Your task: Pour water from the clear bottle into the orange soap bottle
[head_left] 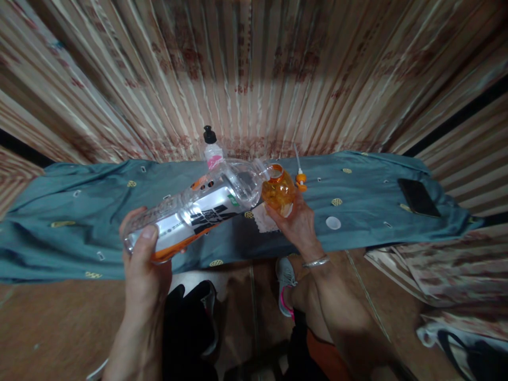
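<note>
My left hand (146,259) is wrapped round the base end of a large clear plastic bottle (206,209) with a silver and orange label. That bottle is tilted, its neck pointing right at the open mouth of a small translucent orange bottle (278,190). Whether liquid is flowing between them I cannot tell. My right hand (296,217) grips the orange bottle from its lower right side. Just behind it, an orange pump top (301,181) with a clear tube is on the cloth. A pale scalloped piece (265,219) lies beneath the orange bottle.
Behind the large bottle stands a clear bottle with a black pump top (209,135). A white disc (333,223) and a black phone (418,197) lie to the right on the green cloth (365,180). Pleated curtains (254,79) hang close behind and at both sides.
</note>
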The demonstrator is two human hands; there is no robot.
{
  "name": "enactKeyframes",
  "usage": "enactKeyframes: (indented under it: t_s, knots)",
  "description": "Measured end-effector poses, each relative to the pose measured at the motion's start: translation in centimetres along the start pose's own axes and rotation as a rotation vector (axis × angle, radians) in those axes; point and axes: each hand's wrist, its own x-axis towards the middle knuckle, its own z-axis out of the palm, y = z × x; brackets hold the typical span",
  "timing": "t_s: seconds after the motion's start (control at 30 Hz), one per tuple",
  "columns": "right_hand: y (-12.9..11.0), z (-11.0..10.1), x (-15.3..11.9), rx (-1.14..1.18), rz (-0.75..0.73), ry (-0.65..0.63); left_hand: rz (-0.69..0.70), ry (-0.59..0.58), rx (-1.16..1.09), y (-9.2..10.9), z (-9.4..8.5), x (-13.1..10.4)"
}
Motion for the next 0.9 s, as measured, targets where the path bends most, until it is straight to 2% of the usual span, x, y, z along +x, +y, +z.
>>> enactKeyframes:
  t_s: [0.9]
  knots:
    - [0.0, 0.1, -0.1, 0.021, -0.004, 0.013, 0.077, -0.085, 0.021, -0.8, -1.0, 0.4]
